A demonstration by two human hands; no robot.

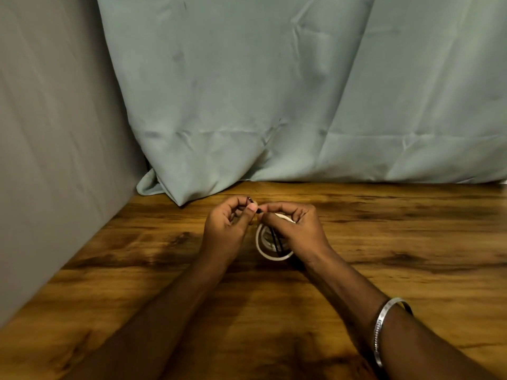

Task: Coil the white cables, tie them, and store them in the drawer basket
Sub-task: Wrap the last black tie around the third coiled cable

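A coiled white cable point(264, 251) hangs just above the wooden table point(397, 242), between my two hands. A thin dark tie point(276, 241) runs across the coil's middle. My left hand point(229, 226) pinches one end of the tie between thumb and fingers, above the coil's upper left. My right hand point(297, 229) grips the coil's upper right part and pinches the tie's other end; the fingertips of both hands meet there. Much of the coil is hidden behind my right hand. No drawer basket is in view.
A pale green curtain point(274, 105) hangs behind the table and its hem lies on the far left corner. A grey wall point(55, 133) borders the table's left edge. A silver bangle point(384, 325) sits on my right forearm.
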